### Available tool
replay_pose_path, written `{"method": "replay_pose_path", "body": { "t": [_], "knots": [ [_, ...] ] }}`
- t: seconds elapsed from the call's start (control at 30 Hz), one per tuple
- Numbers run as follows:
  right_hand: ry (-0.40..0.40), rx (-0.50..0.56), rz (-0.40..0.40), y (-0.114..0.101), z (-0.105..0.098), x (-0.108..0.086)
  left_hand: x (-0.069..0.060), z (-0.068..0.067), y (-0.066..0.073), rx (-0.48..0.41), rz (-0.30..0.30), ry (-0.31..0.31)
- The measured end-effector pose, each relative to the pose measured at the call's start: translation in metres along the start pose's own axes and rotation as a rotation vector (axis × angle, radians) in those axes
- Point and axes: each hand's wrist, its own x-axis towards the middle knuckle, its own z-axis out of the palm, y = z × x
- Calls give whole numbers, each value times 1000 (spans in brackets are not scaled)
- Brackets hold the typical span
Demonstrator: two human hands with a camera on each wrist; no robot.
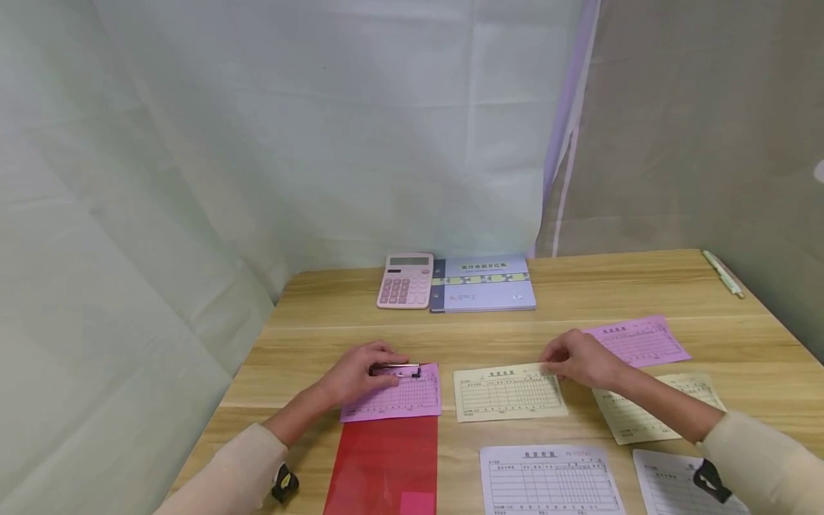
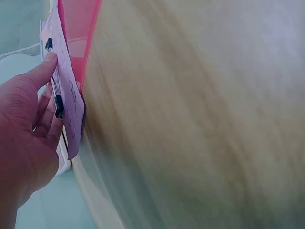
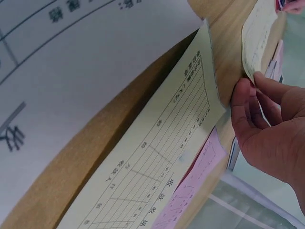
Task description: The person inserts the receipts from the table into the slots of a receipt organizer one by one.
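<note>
A person's two bare hands work over a wood-grain desk (image 1: pixel 309 336), around a red, see-through plastic folder (image 1: pixel 386 458) with a pink printed paper slip (image 1: pixel 399 402) lying across its far end. The left hand (image 1: pixel 360 372) pinches a silver-and-black metal clip (image 2: pixel 58 106) at that end, over the pink slip; whether the clip is pressing on the paper cannot be told. To the folder's right, the right hand (image 1: pixel 582 359) pinches a corner of a pale yellow printed slip (image 1: pixel 511 395), which lies apart from the folder. As a judgement, the work looks near its start: one slip appears set on the folder, though any beneath it would be hidden, and five lie off it. Besides the pinched one, these are a nearer white slip (image 1: pixel 550 479) and, farther right of the folder, a second pink slip (image 1: pixel 644 340), a second yellow slip (image 1: pixel 634 422) and a second white slip (image 1: pixel 669 486). Beyond the folder sit a pale pink calculator (image 1: pixel 418 281) and a blue-covered book (image 1: pixel 483 293).
</note>
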Motion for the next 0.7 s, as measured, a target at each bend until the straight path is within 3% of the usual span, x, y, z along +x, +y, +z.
{"method": "replay_pose_path", "body": {
  "t": [0.4, 0.7],
  "knots": [
    [65, 74, 36, -17, -5, 14, 1, -3, 3, 52, 74, 9],
    [-10, 183, 14, -45, -4, 36, 4, -6, 3, 108, 97, -8]
  ]
}}
